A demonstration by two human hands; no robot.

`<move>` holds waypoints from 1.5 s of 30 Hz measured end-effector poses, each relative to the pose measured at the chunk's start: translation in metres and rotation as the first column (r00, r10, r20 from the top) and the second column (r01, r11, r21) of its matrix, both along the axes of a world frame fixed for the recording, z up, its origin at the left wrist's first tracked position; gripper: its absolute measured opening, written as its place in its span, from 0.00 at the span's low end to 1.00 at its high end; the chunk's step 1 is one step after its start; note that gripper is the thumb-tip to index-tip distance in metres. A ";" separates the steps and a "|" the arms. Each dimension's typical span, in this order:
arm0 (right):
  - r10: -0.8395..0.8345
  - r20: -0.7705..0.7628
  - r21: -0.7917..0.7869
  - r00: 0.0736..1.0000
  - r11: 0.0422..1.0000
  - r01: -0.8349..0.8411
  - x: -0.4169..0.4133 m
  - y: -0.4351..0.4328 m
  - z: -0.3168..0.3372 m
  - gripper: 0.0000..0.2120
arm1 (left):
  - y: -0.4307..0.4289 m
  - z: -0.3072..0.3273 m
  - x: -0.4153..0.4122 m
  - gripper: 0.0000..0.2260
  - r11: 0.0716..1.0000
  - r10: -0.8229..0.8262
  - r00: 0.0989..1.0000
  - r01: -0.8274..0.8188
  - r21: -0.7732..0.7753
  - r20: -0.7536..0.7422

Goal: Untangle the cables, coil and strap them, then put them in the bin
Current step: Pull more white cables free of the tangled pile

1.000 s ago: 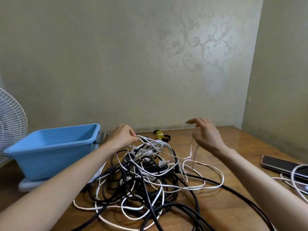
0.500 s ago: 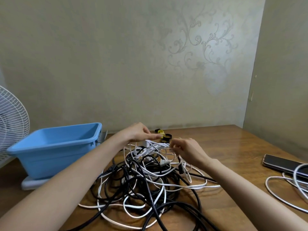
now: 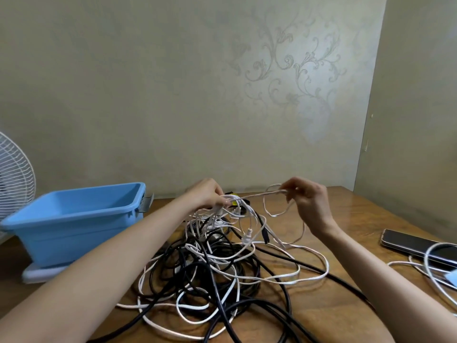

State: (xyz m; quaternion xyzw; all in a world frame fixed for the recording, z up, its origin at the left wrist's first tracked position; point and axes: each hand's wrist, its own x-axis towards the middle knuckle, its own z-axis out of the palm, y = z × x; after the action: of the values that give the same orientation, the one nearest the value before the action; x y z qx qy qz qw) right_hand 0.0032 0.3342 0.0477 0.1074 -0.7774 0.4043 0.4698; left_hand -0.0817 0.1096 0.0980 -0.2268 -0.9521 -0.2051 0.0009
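A tangle of black and white cables (image 3: 217,266) lies on the wooden table (image 3: 346,313) in front of me. My left hand (image 3: 206,194) grips several white strands at the far top of the pile. My right hand (image 3: 308,198) pinches a thin white cable (image 3: 257,195) and holds it up to the right, taut between both hands, with a loop hanging below it. The blue bin (image 3: 74,219) stands open at the left. Yellow and black straps (image 3: 235,201) lie behind the pile, mostly hidden by the cables.
A white fan (image 3: 14,179) stands at the far left behind the bin. A dark phone (image 3: 415,243) lies at the right with another white cable (image 3: 435,273) looped over it. The wall runs close behind the table.
My right hand has taken a thin white cable from the pile and drawn it up and to the right. My left hand stays on the strands at the pile's top.
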 end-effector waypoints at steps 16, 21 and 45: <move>0.097 0.257 -0.345 0.962 0.939 -0.003 0.030 0.056 0.026 0.05 | -0.055 0.000 -0.011 0.10 0.940 0.295 0.954 -0.280 0.194 -0.051; -0.467 0.521 0.303 0.715 0.884 0.356 0.023 0.050 0.019 0.08 | -0.043 0.001 -0.004 0.09 0.954 0.244 0.968 -0.228 0.196 -0.059; 0.460 0.203 -0.227 0.864 0.881 -0.416 -0.008 -0.075 0.080 0.07 | -0.037 -0.006 0.007 0.20 0.960 0.196 0.966 -0.154 0.236 -0.170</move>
State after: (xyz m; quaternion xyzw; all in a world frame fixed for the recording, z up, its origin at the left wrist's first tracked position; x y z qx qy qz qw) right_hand -0.0050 0.2589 0.1276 0.1877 -0.7466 0.5779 0.2707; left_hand -0.0750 0.0722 0.0919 -0.1585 -0.9353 -0.2858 0.1357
